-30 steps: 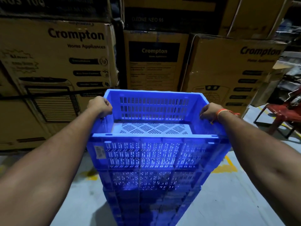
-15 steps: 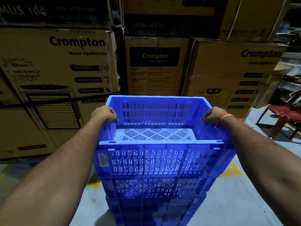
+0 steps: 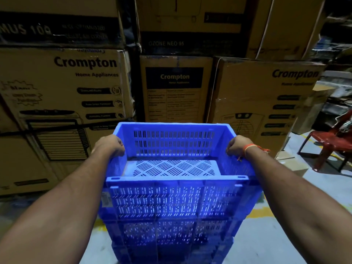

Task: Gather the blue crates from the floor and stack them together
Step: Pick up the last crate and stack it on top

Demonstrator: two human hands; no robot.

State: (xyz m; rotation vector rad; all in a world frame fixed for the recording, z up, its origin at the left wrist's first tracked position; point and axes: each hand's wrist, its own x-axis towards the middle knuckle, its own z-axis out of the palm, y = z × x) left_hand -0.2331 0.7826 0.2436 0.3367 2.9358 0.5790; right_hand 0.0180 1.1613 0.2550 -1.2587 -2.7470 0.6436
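A stack of blue slotted plastic crates stands in front of me on the floor. The top crate (image 3: 175, 195) is empty and sits on the lower crates (image 3: 171, 239). My left hand (image 3: 109, 144) grips the top crate's left rim, fingers curled over the edge. My right hand (image 3: 237, 146), with an orange thread at the wrist, grips the right rim the same way. Both arms reach forward along the crate's sides.
Large Crompton cardboard boxes (image 3: 62, 103) are stacked as a wall just behind the crates. A red plastic chair (image 3: 331, 143) stands at the right. The grey floor (image 3: 282, 244) carries yellow markings on both sides of the stack.
The crate stack and both hands sit lower and slightly further right in view. Both hands keep their grip on the top crate's rims.
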